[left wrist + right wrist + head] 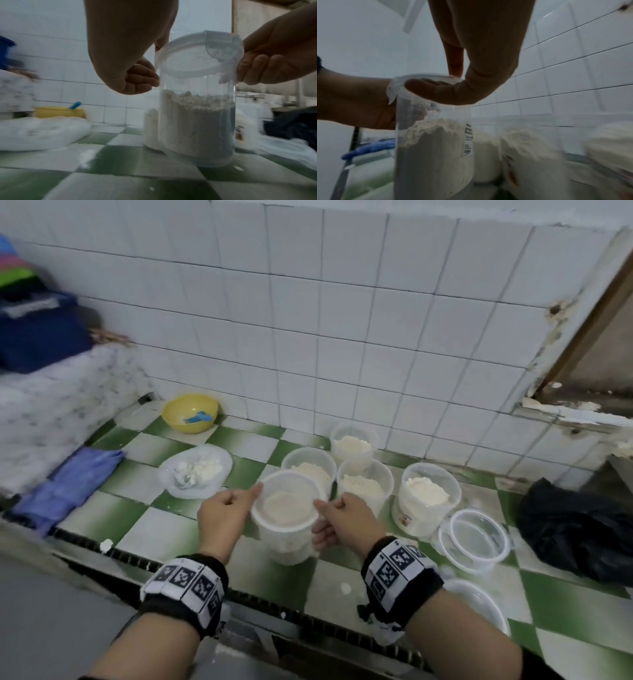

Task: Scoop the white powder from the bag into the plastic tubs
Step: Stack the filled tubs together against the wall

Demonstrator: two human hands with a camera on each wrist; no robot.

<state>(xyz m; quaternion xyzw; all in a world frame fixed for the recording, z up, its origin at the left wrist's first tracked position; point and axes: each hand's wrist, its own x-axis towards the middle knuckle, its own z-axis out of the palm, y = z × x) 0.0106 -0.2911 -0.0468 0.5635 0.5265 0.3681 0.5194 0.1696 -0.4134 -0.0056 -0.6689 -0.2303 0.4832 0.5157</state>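
Note:
A clear plastic tub [289, 546] about half full of white powder [195, 121] stands on the green-and-white checked counter [144, 537]. A translucent lid [286, 505] lies on its mouth. My left hand [224, 510] holds the rim from the left, thumb on the lid's edge and fingers curled. My right hand [346, 520] grips the right side, thumb on the lid and fingers round the wall below it. The open clear bag [195, 470] with some white powder lies on the counter to the left.
Several uncovered tubs of powder [428, 493] stand behind and to the right. Loose lids [474, 537] lie at the right, beside a black bag [575, 525]. A yellow bowl [190, 412] holding a blue scoop sits by the tiled wall. A blue cloth [68, 487] lies far left.

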